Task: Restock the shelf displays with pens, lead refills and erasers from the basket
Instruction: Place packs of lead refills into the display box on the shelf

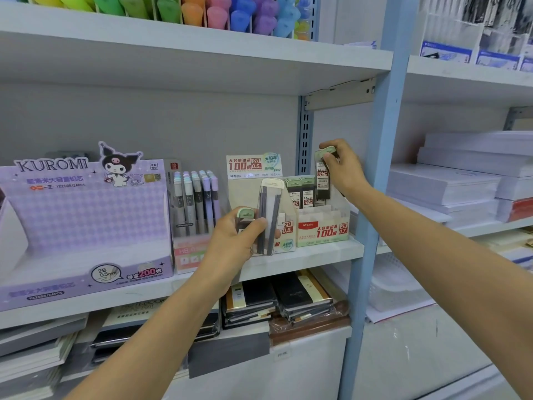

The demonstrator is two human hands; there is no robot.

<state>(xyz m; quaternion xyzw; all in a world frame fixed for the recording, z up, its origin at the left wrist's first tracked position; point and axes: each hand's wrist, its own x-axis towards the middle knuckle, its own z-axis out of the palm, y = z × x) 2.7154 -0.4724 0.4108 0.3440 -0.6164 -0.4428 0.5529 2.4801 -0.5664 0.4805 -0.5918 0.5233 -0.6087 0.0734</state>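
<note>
Right hand (341, 168): pinches one slim dark lead-refill case with pale green cap (322, 177), upright, just above the back row of the cream cardboard display box marked 2B 0.7 (323, 226). Left hand (233, 243): grips two cases in front of the boxes, one clear cream-capped case of dark leads (269, 217) and one green-capped case (245, 215). In box: at least two green-capped stocked cases (300, 192). Box stands on white shelf board (302, 258).
</note>
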